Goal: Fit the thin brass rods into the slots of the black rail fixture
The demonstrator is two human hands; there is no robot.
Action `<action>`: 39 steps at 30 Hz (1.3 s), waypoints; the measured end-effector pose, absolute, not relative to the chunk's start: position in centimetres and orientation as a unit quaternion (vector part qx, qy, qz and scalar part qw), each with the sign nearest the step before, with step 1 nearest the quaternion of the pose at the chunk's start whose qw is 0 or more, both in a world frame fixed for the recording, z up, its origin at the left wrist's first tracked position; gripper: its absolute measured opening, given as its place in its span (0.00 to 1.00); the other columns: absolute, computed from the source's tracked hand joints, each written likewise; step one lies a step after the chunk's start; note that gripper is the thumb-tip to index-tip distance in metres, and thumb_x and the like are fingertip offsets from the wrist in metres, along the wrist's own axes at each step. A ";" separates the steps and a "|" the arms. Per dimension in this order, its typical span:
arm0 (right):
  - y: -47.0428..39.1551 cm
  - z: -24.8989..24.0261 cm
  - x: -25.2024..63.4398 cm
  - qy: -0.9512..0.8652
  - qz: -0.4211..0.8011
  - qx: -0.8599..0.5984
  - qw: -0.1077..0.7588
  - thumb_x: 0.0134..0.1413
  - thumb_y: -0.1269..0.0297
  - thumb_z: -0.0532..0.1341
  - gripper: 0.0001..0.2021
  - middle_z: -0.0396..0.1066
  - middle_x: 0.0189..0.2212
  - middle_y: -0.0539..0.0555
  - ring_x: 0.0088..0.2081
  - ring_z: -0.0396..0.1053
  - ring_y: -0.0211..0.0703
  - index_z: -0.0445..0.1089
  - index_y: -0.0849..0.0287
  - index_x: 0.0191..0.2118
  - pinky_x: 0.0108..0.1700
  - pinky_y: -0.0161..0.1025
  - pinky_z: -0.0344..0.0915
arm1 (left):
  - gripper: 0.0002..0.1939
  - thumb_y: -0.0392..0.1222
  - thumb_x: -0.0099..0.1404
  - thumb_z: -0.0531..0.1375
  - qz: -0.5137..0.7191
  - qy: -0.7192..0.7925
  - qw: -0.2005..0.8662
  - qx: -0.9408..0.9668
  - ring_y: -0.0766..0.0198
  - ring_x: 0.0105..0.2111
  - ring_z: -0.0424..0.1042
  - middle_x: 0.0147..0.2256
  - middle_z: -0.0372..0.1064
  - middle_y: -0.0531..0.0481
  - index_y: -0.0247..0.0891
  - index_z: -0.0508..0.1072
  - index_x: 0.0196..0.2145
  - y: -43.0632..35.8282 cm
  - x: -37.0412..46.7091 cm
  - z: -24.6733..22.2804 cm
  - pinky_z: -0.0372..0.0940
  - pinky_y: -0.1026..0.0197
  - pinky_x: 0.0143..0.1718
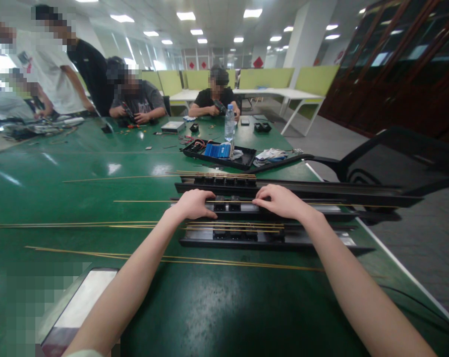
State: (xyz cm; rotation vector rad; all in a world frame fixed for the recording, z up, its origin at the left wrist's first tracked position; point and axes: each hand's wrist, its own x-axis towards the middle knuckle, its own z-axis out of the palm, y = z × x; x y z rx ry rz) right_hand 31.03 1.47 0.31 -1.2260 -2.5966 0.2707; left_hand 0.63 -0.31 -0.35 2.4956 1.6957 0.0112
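Observation:
Three long black channels lie crosswise on the green table, holding small black blocks and thin brass rods. At the middle channel (243, 215), my left hand (196, 204) reaches over the left part, thumb and fingers apart beside the black blocks (227, 202). My right hand (276, 201) is closed at the right of these blocks, thumb and fingertips together on a thin brass rod (142, 201) that runs leftward past my left hand. Several rods lie across the near channel (228, 243) and the far channel (302, 188). Loose brass rods (224, 261) rest nearer to me.
A black tray (247, 157) with a blue item, a water bottle (229, 124) and gloves (271, 156) stand beyond the channels. A phone (85, 300) lies at the near left. A chair (395, 153) is at the right. People work across the table.

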 end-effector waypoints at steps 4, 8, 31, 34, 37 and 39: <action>1.5 0.4 31.2 -0.895 0.102 -0.413 0.134 0.63 0.54 0.57 0.17 0.79 0.39 0.54 0.41 0.74 0.47 0.79 0.56 0.31 0.46 0.39 0.66 | 0.40 0.68 0.50 0.63 0.006 0.560 0.062 0.826 0.45 0.51 0.73 0.53 0.74 0.44 0.44 0.71 0.57 -0.3 0.6 -0.4 0.67 0.51 0.51; 1.4 0.4 31.4 -0.895 0.110 -0.410 0.139 0.63 0.54 0.57 0.17 0.79 0.39 0.54 0.40 0.74 0.46 0.79 0.56 0.31 0.47 0.39 0.66 | 0.40 0.68 0.50 0.63 0.003 0.561 0.063 0.826 0.46 0.51 0.73 0.53 0.74 0.45 0.45 0.71 0.57 -0.2 0.5 -0.5 0.67 0.51 0.51; 0.5 1.0 30.1 -0.886 0.066 -0.428 0.166 0.63 0.55 0.57 0.14 0.78 0.40 0.54 0.42 0.73 0.47 0.78 0.55 0.37 0.46 0.40 0.65 | 0.40 0.67 0.50 0.64 0.002 0.563 0.063 0.824 0.46 0.51 0.73 0.52 0.74 0.45 0.45 0.71 0.57 -0.4 0.7 -0.3 0.67 0.52 0.51; 0.4 0.3 29.0 -0.888 0.050 -0.427 0.164 0.63 0.55 0.57 0.14 0.78 0.38 0.54 0.41 0.73 0.47 0.78 0.55 0.37 0.44 0.40 0.65 | 0.40 0.67 0.50 0.64 -0.001 0.565 0.063 0.823 0.46 0.51 0.73 0.52 0.75 0.45 0.46 0.71 0.57 -0.4 0.7 -0.3 0.67 0.52 0.50; 0.4 -0.7 27.6 -0.885 0.038 -0.434 0.165 0.63 0.55 0.57 0.14 0.78 0.37 0.54 0.39 0.73 0.47 0.78 0.55 0.35 0.41 0.40 0.63 | 0.39 0.67 0.50 0.64 0.006 0.564 0.060 0.824 0.45 0.50 0.73 0.51 0.75 0.45 0.46 0.72 0.56 -0.3 0.6 -0.4 0.67 0.52 0.49; 0.3 -1.2 26.6 -0.881 0.034 -0.440 0.172 0.64 0.54 0.56 0.15 0.78 0.35 0.54 0.38 0.73 0.47 0.77 0.55 0.34 0.39 0.39 0.62 | 0.39 0.67 0.49 0.64 0.012 0.562 0.062 0.825 0.45 0.50 0.73 0.51 0.75 0.45 0.46 0.72 0.56 -0.3 0.5 -0.5 0.67 0.51 0.50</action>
